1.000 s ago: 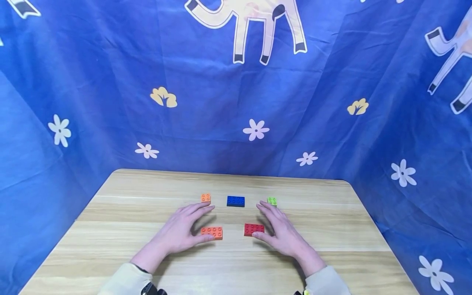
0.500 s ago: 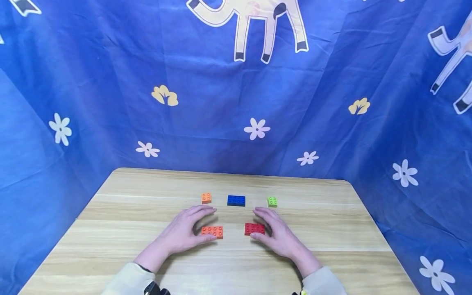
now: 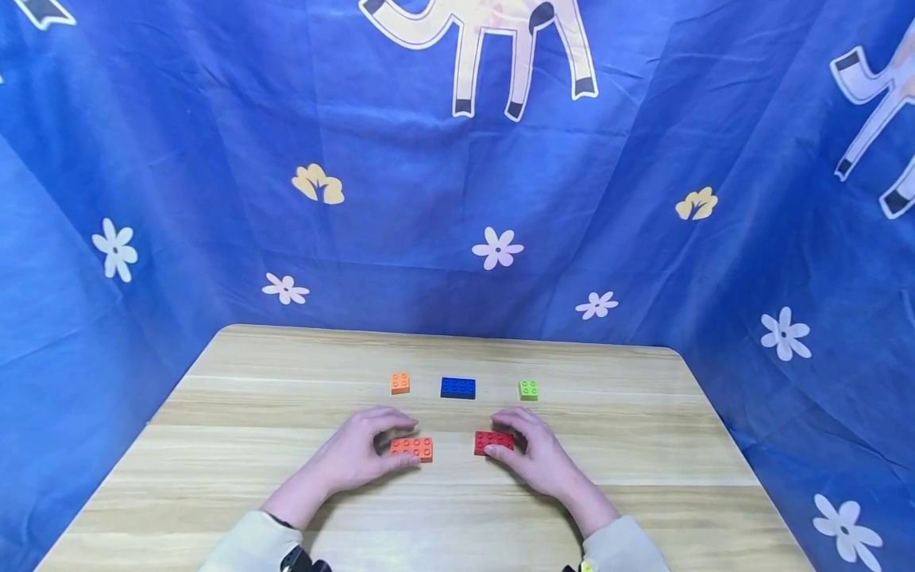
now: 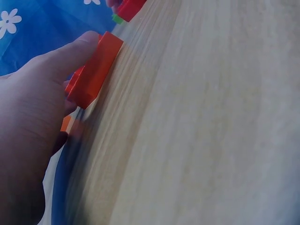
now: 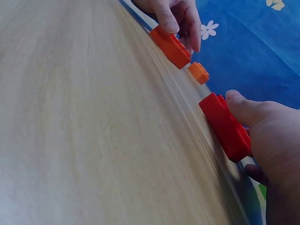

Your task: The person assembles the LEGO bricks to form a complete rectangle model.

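My left hand [image 3: 356, 451] arches around an orange eight-stud toy brick [image 3: 411, 449] lying on the table. Its thumb overlaps the brick's near side, while the fingers curve beyond the far side with a gap showing. Opposite it, my right hand [image 3: 538, 454] spans a red brick [image 3: 493, 443] the same way, fingers bent past the far edge. In the right wrist view the right thumb [image 5: 241, 104] is at the top of the red brick [image 5: 226, 127]. The left wrist view has the left thumb [image 4: 77, 52] at the upper edge of the orange brick [image 4: 96, 70].
Farther back on the wooden table [image 3: 250, 413] lie a small orange brick [image 3: 399, 383], a blue brick [image 3: 457, 388] and a small lime-green brick [image 3: 528, 390]. A blue patterned cloth [image 3: 400, 214] hangs behind the table and along its sides.
Both hands' fingers have drawn in toward the bricks, coming nearer their far sides. The right fingers have moved off the green brick in view. The bricks lie where they were.
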The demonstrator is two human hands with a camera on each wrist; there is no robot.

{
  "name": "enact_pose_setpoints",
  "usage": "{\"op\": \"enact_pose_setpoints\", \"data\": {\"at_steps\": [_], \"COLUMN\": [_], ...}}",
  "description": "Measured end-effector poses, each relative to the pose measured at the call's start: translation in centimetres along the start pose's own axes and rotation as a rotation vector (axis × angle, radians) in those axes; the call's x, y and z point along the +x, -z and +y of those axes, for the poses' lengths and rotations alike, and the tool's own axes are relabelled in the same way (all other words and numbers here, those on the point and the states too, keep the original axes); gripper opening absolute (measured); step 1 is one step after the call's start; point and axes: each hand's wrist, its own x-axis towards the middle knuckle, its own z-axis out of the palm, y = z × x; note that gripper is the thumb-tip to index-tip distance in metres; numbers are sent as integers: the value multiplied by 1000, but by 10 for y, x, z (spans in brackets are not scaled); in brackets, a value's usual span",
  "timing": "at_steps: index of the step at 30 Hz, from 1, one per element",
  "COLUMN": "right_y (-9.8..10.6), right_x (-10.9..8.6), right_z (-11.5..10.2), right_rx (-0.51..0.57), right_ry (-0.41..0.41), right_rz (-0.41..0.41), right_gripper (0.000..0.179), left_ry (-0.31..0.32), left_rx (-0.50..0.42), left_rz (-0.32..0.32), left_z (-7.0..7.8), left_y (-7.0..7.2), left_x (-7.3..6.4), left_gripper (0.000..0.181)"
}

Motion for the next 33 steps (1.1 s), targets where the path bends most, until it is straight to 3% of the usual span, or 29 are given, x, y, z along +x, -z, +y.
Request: {"op": "enact_pose_setpoints", "data": {"at_steps": [10,25,33], "right_y": [-1,-5,-5], "right_x": [1,0,4], "right_z": [2,1,4], "right_rx": [19,52,65], "right_ry": [-16,-72,-78], "right_rz": [-6,-24,-11], "right_gripper": [45,32,29], "left_ry": [-10,51,70], "left_rx": [-31,-141,-139], "left_rz": [25,-21,-25], "left_z": [-1,0,4], "left_y": [-1,-1,-1], "left_x": [3,4,10], "left_gripper": [44,39,38]}}
